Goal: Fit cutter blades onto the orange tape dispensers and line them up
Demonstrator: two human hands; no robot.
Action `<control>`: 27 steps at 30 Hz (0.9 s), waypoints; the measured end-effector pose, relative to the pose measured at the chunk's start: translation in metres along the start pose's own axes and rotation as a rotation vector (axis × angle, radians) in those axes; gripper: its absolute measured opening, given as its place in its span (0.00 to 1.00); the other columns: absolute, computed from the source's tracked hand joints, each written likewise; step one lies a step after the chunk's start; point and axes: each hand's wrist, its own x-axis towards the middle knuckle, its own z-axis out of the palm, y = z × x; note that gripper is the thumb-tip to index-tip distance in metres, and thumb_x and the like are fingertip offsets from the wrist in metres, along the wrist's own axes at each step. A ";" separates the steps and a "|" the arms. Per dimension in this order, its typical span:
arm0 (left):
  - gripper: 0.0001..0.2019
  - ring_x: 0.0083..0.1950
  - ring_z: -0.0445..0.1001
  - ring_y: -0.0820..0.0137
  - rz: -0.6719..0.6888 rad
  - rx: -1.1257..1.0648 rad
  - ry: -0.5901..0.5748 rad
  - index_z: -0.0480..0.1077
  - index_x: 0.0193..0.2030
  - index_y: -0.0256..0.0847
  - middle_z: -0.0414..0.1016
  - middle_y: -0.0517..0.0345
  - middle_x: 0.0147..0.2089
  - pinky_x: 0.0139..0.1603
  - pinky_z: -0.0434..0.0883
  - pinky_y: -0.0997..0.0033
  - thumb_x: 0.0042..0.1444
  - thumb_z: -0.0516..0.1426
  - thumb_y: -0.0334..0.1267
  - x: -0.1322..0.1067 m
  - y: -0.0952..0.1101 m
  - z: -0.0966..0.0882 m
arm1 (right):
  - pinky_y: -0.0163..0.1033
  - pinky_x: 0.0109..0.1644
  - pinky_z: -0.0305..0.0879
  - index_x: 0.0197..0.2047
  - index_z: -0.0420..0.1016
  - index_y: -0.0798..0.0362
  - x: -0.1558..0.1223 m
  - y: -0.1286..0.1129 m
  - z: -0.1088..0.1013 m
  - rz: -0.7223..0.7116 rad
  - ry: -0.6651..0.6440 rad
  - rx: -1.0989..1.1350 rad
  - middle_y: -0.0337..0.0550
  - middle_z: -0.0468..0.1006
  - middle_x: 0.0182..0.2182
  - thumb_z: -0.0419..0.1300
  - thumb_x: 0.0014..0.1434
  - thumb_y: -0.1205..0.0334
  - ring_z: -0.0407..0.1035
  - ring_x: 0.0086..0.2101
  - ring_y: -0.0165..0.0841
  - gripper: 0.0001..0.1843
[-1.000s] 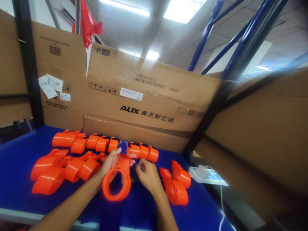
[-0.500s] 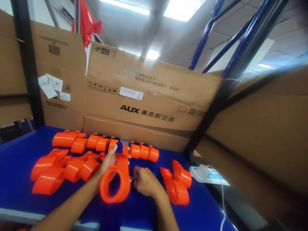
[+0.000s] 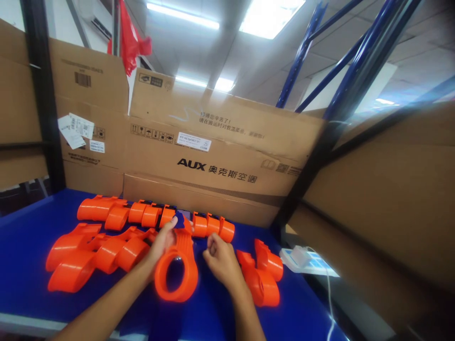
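My left hand (image 3: 165,239) is closed around the upper part of an orange plastic tape dispenser (image 3: 194,279), its ring hanging down toward me. A dark blue piece (image 3: 180,220) sits at the dispenser's top end by my thumb. Something small and shiny (image 3: 177,259) shows at the ring's opening, too blurred to name. Just right of the dispenser, apart from it, my right hand (image 3: 221,258) has its fingers curled in; whatever they may hold is hidden.
More orange dispensers (image 3: 71,274) lie at the left, with a row of them (image 3: 199,224) along the back. Two others (image 3: 266,286) are on the right of the blue table (image 3: 21,293). Cardboard (image 3: 213,189) walls the back; a white power strip (image 3: 309,260) with a cable is at right.
My right hand has moved up and right, away from the dispenser's ring, where a shiny metal part showed between them. The held dispenser has shifted slightly right.
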 end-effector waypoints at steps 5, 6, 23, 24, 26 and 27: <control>0.21 0.43 0.82 0.56 -0.136 0.001 -0.042 0.73 0.54 0.33 0.83 0.42 0.41 0.47 0.76 0.60 0.60 0.59 0.46 -0.009 -0.009 0.007 | 0.32 0.25 0.54 0.31 0.62 0.48 0.003 0.001 -0.002 -0.005 0.382 0.232 0.29 0.63 0.19 0.57 0.53 0.64 0.58 0.19 0.28 0.05; 0.20 0.44 0.82 0.55 -0.151 0.010 -0.052 0.73 0.53 0.32 0.82 0.42 0.42 0.48 0.75 0.60 0.59 0.60 0.44 -0.011 -0.010 0.008 | 0.32 0.25 0.55 0.31 0.62 0.48 0.002 0.000 -0.002 -0.005 0.442 0.270 0.30 0.64 0.19 0.58 0.54 0.62 0.58 0.20 0.28 0.06; 0.25 0.43 0.82 0.58 -0.011 -0.039 -0.086 0.71 0.56 0.34 0.83 0.44 0.40 0.49 0.75 0.61 0.62 0.54 0.52 -0.004 -0.010 0.006 | 0.37 0.35 0.67 0.50 0.76 0.49 -0.001 -0.022 -0.006 -0.007 0.109 0.701 0.41 0.77 0.31 0.60 0.61 0.43 0.68 0.28 0.33 0.22; 0.25 0.44 0.81 0.58 -0.006 -0.039 -0.096 0.71 0.56 0.34 0.83 0.44 0.41 0.50 0.74 0.61 0.62 0.54 0.52 -0.004 -0.010 0.007 | 0.39 0.39 0.68 0.52 0.76 0.48 -0.002 -0.023 -0.005 0.000 0.070 0.673 0.43 0.79 0.37 0.59 0.62 0.42 0.70 0.32 0.35 0.23; 0.25 0.45 0.81 0.57 -0.011 -0.029 -0.108 0.71 0.57 0.34 0.83 0.44 0.42 0.50 0.74 0.60 0.62 0.54 0.53 -0.004 -0.011 0.008 | 0.41 0.44 0.70 0.57 0.75 0.47 -0.003 -0.026 -0.002 0.016 0.017 0.657 0.45 0.79 0.46 0.57 0.63 0.41 0.72 0.39 0.38 0.26; 0.26 0.45 0.81 0.57 -0.013 -0.022 -0.112 0.71 0.57 0.34 0.82 0.43 0.42 0.51 0.74 0.60 0.62 0.54 0.53 -0.004 -0.011 0.009 | 0.42 0.46 0.70 0.58 0.74 0.46 -0.004 -0.027 -0.001 0.026 0.005 0.664 0.46 0.79 0.48 0.56 0.63 0.41 0.73 0.42 0.39 0.26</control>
